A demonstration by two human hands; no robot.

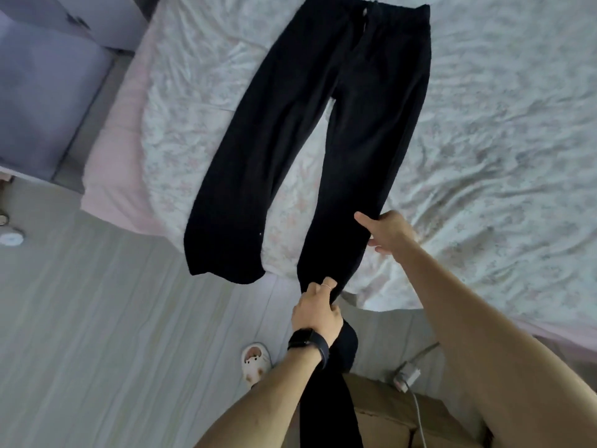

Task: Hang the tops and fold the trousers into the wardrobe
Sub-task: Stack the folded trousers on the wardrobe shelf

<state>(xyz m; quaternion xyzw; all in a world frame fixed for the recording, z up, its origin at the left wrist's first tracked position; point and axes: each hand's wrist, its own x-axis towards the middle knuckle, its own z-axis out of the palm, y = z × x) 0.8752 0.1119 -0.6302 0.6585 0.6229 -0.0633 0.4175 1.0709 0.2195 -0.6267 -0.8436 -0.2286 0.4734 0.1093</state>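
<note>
On the bed (491, 150), trousers (352, 101) lie flat, long axis near-far, waistband far, hems at the near edge. Left hand (318, 310) grips the right-side leg's hem; right hand (389, 231), just farther up, pinches that leg's outer edge. The other leg lies to the left, so the fold likely goes leftward.

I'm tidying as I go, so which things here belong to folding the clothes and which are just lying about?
In the job: black trousers, spread on the bed; left hand gripping one leg low down; right hand pinching that leg's edge.
Lying about: slipper, cardboard box, charger with cable.
</note>
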